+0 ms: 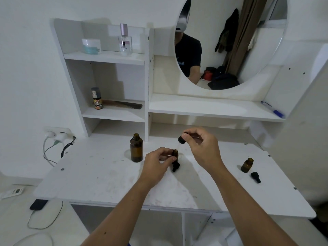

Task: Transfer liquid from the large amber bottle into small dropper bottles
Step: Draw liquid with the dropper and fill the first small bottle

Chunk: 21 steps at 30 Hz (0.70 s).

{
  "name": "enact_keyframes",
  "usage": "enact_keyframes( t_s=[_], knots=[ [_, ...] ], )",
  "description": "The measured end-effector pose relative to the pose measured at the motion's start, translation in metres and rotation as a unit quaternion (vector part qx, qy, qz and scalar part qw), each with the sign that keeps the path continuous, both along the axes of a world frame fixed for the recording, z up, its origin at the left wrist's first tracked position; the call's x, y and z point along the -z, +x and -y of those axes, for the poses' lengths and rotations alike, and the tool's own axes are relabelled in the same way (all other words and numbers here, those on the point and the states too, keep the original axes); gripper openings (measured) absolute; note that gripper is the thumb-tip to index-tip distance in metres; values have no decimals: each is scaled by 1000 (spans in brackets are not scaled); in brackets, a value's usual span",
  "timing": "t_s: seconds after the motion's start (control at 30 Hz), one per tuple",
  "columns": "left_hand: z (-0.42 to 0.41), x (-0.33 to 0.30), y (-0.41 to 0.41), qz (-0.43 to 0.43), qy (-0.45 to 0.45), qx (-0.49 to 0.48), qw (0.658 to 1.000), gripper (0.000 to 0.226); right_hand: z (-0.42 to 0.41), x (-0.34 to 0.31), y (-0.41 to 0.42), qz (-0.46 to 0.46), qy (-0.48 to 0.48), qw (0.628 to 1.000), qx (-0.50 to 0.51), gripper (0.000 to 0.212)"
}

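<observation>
Right hand (200, 148): thumb and forefinger pinch the black bulb of a dropper (182, 139), held tilted in the air, its glass tube barely visible, pointing down toward the mouth of a small dropper bottle (175, 153). Left hand (158, 161): fingers curled round that small bottle, steadying it on the white desk (99, 176). A loose black dropper cap (175, 166) lies on the desk just below this bottle. The large amber bottle (136, 148) stands upright and uncapped just left of the left hand. Well apart to the right stands a second small dropper bottle (247, 165), open, with its own black cap (255, 177) lying beside it. Count: one large bottle, two small bottles, two caps on the desk, one dropper held.
</observation>
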<state>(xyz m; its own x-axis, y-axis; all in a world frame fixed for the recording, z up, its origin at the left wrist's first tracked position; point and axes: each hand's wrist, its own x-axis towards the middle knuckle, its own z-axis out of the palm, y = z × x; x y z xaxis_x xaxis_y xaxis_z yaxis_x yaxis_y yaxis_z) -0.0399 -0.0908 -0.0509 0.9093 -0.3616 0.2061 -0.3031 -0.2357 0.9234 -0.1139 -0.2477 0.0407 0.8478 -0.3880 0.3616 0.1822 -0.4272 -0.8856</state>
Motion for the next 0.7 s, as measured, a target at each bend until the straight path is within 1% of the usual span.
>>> enact_keyframes(
  t_s=[0.17, 0.27, 0.33, 0.5, 0.7],
  knots=[
    [0, 0, -1, 4, 1, -4, 1000, 21, -3, -2, 1, 6, -7, 1000, -9, 6],
    [-1, 0, -1, 0, -4, -3, 1000, 21, -3, -1, 3, 11, -32, 999, 6, 13],
    [0, 0, -1, -1, -4, -5, 1000, 21, -3, -1, 2, 17, -44, 999, 12, 13],
    [0, 0, -1, 0, -3, -13, 1000, 22, -6, -4, 0, 21, -47, 999, -4, 6],
    [-2, 0, -4, -8, -12, -17, 1000, 29, -3, -17, -6, 58, -36, 998, 8, 9]
  ],
)
